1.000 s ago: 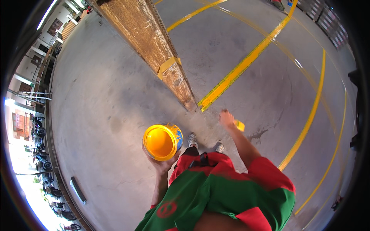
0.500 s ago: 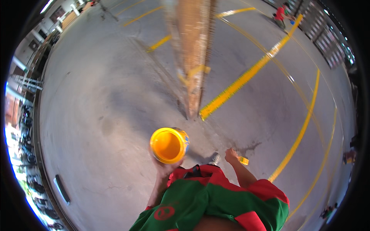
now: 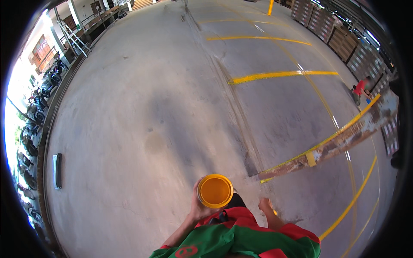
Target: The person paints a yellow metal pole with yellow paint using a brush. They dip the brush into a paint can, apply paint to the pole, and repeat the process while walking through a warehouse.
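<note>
Grey concrete floor (image 3: 107,129) spreads out under a wide roof, marked with yellow lines (image 3: 258,78); motorbikes (image 3: 53,77) stand beyond the left edge and stacks (image 3: 368,62) of goods along the right. Over the last second the view has swung left: the rusty post (image 3: 331,151), which stood at upper middle, now slants off to the right, with its foot near the right hand. For the work, this suggests the person is turning away from the post while carrying the gear, not applying anything at this moment.

Low in the view, in front of the waist, is the can (image 3: 215,176), upright enough that its open mouth faces the camera. Inside, orange-yellow paint (image 3: 215,192) lies below the rim; its depth cannot be told. The left grip (image 3: 199,209) is wrapped round the can's side and underside, fingers spread. The right grip (image 3: 265,204) hangs well apart from the can, fingers curled in, apparently around a yellow tool (image 3: 275,212); only a sliver shows by the wrist, so its kind is unclear. Far right, a co-worker (image 3: 360,88) in red crouches beside a small blue thing (image 3: 368,101), perhaps another container.
</note>
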The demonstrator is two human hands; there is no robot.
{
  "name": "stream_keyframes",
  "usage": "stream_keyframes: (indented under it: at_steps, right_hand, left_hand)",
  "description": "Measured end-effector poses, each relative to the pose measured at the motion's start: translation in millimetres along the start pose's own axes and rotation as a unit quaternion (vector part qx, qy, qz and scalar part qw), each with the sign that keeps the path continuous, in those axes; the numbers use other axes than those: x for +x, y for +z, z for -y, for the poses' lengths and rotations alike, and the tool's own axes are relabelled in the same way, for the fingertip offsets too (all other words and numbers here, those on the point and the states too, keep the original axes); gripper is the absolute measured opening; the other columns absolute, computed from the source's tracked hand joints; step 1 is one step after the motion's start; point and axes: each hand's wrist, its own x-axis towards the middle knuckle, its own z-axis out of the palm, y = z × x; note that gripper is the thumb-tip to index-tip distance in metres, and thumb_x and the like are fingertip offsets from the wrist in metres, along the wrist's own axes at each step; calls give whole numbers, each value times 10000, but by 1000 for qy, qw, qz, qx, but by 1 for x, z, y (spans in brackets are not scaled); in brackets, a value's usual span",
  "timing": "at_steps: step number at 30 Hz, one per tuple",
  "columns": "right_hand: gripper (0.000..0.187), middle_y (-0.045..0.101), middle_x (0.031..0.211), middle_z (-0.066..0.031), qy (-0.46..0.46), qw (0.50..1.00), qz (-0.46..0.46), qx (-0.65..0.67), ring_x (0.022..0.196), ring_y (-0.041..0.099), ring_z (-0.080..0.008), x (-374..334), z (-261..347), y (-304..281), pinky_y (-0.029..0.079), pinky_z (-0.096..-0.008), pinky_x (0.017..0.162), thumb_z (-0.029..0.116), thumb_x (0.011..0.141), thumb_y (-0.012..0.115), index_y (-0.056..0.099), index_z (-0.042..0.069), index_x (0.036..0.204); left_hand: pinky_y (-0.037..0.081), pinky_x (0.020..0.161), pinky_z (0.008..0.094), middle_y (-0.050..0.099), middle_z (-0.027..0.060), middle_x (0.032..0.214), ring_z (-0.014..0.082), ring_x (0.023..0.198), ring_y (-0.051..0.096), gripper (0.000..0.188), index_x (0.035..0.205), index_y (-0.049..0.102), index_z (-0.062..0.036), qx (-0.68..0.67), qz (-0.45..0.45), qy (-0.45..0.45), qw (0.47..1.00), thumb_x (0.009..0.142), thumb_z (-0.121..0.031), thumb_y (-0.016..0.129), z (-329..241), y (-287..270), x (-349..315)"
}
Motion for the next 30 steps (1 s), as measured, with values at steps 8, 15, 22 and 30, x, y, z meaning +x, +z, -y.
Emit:
stream_keyframes:
  at_steps: [8,15,22,30]
  right_hand:
    - [459,659,1341,-178,95,990,106,13,1276,617,-359,70,96,15,485,-518,1049,439,951,610,708,98,1242]
    - [582,626,1371,-207,0,1000,10,7,1304,577,-383,234,306,-107,422,-581,1075,533,1036,411,690,74,1261]
    - [582,725,1038,-231,-235,954,-163,86,1005,678,-442,358,589,-332,491,-565,947,485,1075,381,722,17,1025]
    - [557,733,1069,-220,-108,977,-150,105,1068,679,-431,446,685,-379,496,-562,982,473,1066,413,751,33,1020]
  left_hand:
    - [415,1126,441,465,173,1424,292,1344,495,1221,1492,222,-3,90,-60,2,994,598,-276,1009,53,-81,139]
    - [423,1099,445,481,167,1390,296,1301,516,1230,1466,252,6,157,-134,6,978,558,-320,1015,82,-146,320]
    - [454,1075,444,511,132,1357,266,1259,540,1209,1458,291,-19,50,-178,-36,982,530,-305,1011,146,-196,483]
    - [464,1068,445,504,133,1360,260,1253,543,1242,1477,264,-20,72,-70,-7,995,520,-274,1015,228,-269,724]
